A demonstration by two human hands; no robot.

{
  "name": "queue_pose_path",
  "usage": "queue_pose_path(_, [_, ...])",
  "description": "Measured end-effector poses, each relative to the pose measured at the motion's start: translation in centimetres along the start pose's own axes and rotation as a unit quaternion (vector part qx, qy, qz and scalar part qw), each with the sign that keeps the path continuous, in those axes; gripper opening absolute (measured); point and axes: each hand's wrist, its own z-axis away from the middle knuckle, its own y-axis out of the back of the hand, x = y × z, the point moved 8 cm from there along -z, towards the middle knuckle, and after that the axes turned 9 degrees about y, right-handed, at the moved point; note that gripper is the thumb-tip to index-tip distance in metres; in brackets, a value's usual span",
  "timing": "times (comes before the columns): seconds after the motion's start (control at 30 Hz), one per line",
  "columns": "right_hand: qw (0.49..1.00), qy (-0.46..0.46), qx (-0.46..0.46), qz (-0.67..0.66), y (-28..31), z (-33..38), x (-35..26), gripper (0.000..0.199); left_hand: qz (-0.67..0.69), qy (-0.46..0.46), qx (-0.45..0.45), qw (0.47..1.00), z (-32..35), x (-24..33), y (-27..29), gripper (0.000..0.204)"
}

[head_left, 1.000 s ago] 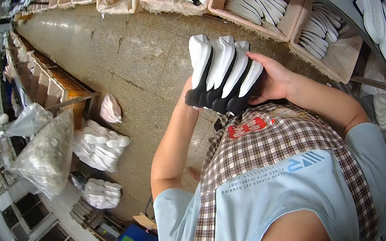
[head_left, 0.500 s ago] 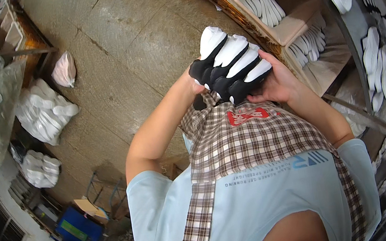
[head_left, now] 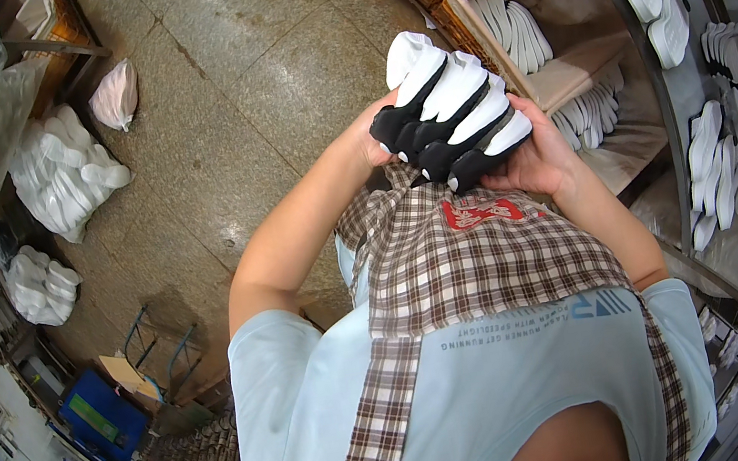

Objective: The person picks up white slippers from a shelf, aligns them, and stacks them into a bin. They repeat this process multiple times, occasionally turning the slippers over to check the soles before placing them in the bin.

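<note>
White-and-black soles (head_left: pixel 452 111) clasped between both hands.

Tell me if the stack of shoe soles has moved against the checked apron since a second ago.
No. The stack of black-and-white soles remains just above the checked apron's top edge, between the left hand and right hand; only the camera view shifted.

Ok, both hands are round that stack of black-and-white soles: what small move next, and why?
Probably square the stack of soles up first. The left hand and right hand clamp it from either side above the checked apron, but the soles fan out unevenly, so a loose one could slip.
</note>
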Motion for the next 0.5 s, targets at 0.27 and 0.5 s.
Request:
queue_pose_path(0.27, [0.999, 0.019, -0.016, 0.030, -0.2, 0.1, -0.8, 0.062, -0.044, -0.057, 0.060, 0.996, 0.0, 0.5, 1.3, 0.039])
queue_pose_path(0.5, [0.999, 0.029, -0.024, 0.034, -0.6, 0.4, -1.1, 0.062, 0.264, 0.083, 0.040, 0.960, -0.3, -0.6, 1.3, 0.039])
